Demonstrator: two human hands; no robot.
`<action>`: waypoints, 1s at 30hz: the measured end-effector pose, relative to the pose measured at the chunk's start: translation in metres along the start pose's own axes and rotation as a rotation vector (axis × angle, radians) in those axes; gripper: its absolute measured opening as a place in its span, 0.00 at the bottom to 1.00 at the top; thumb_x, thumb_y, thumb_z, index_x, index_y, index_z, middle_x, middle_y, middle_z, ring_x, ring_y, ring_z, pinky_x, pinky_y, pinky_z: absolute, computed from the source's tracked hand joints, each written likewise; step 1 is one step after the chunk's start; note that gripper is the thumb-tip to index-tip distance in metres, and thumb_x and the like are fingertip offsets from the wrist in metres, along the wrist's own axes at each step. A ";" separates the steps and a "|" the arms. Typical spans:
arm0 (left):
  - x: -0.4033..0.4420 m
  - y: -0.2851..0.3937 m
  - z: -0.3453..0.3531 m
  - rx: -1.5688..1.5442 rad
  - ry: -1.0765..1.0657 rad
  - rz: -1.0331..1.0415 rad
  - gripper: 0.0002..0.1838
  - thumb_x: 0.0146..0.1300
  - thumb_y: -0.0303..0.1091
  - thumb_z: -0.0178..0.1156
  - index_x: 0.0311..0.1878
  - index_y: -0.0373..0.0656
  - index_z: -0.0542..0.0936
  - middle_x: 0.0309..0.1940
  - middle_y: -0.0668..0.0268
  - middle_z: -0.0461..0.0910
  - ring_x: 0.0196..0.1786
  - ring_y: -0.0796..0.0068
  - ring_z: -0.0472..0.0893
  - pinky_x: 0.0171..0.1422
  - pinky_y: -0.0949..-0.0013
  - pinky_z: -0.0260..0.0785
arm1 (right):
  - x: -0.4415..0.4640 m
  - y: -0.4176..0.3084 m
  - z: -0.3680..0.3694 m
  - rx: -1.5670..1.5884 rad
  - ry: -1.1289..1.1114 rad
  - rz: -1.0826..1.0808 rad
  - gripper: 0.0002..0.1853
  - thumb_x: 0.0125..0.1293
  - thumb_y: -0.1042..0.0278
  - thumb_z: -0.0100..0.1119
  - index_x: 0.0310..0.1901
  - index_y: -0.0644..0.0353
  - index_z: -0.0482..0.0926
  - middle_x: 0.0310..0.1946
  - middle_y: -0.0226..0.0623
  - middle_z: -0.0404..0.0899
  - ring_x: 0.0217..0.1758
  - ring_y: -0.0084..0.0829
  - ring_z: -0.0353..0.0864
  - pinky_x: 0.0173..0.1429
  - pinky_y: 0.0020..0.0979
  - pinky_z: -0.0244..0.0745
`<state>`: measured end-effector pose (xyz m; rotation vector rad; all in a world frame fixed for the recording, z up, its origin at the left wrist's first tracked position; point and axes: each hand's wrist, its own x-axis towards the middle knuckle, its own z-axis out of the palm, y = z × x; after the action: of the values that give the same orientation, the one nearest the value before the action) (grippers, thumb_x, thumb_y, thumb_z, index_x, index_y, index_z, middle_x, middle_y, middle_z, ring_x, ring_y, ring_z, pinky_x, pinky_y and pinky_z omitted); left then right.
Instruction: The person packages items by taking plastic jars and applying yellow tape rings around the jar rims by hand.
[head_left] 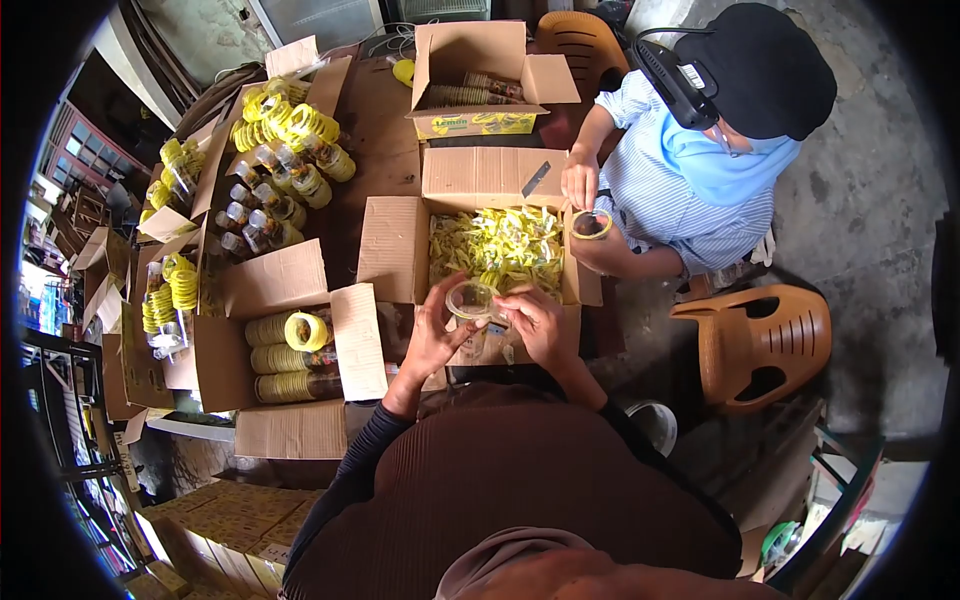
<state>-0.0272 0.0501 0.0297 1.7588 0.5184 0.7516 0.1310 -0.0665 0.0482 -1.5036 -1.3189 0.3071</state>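
Observation:
My left hand (433,335) has its fingers wrapped round the side of a small clear round container (470,299), held up over the near edge of an open cardboard box (393,248). At the container's right side, the fingers of my right hand (535,322) are pinched together; whether they grip its rim or a small piece cannot be made out. Many yellow and white strips (500,243) fill the box just beyond both hands. A dark blade (536,178) lies on the box's far flap.
A co-worker (690,180) at the right holds a yellow-rimmed cup (591,224) beside the box. Open boxes with stacked yellow-rimmed containers (285,358) stand at the left, and a lemon-print box (475,124) behind. An orange chair (765,345) is at the right.

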 end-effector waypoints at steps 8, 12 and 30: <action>-0.007 -0.015 -0.006 -0.296 0.001 -0.256 0.41 0.53 0.27 0.74 0.68 0.35 0.62 0.47 0.57 0.80 0.49 0.72 0.81 0.52 0.69 0.78 | 0.011 0.014 -0.003 -0.044 -0.051 0.031 0.09 0.60 0.82 0.61 0.42 0.64 0.81 0.36 0.40 0.80 0.40 0.37 0.82 0.42 0.30 0.75; -0.011 -0.022 -0.017 -0.212 0.083 -0.146 0.42 0.51 0.26 0.75 0.68 0.35 0.63 0.47 0.58 0.80 0.50 0.70 0.81 0.58 0.69 0.74 | 0.003 0.073 0.007 0.061 0.043 0.273 0.12 0.57 0.80 0.64 0.44 0.63 0.81 0.42 0.42 0.82 0.44 0.42 0.81 0.51 0.34 0.76; -0.026 -0.018 -0.022 0.147 0.176 -0.085 0.42 0.43 0.28 0.78 0.64 0.39 0.68 0.45 0.58 0.82 0.51 0.65 0.82 0.56 0.66 0.74 | -0.014 0.135 0.058 -0.359 -0.427 0.100 0.15 0.53 0.62 0.72 0.40 0.59 0.82 0.37 0.41 0.77 0.43 0.42 0.77 0.48 0.40 0.72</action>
<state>-0.0607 0.0522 0.0111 1.8028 0.7794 0.8300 0.1579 -0.0238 -0.0903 -1.8788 -1.7038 0.4957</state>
